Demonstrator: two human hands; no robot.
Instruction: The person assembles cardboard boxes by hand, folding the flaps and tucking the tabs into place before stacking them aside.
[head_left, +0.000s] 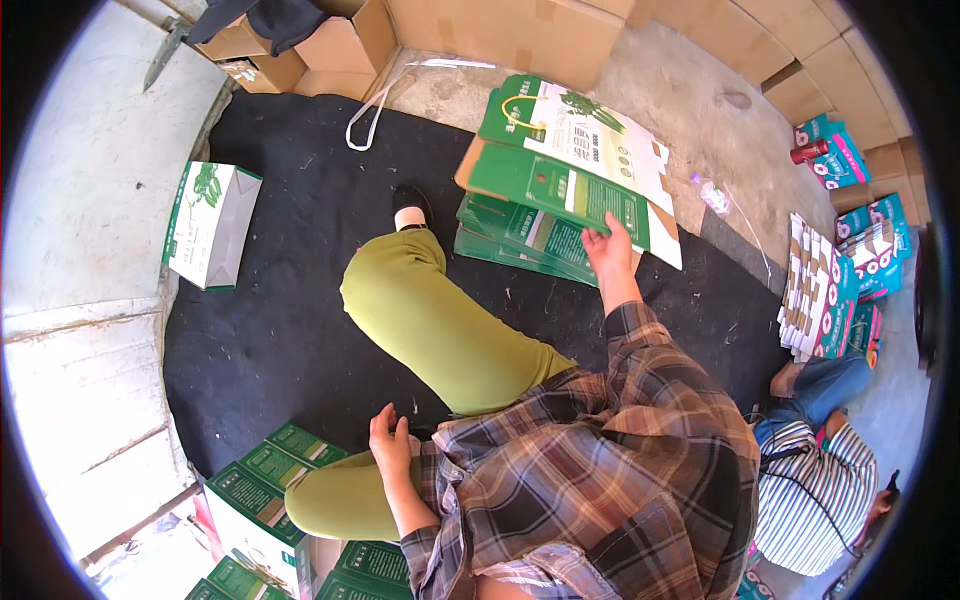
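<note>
right hand on flat green carton stack; left hand on mat.

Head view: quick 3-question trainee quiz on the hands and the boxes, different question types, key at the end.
1. True or false: the right hand rests on the stack of flat green cartons.
2. Where is the left hand? A) on the folded white-and-green box B) by the person's own leg, holding nothing C) on the brown cardboard boxes
3. Fill in: the cartons lie on a ____ mat.

Key: 1 true; 2 B; 3 black.
</note>
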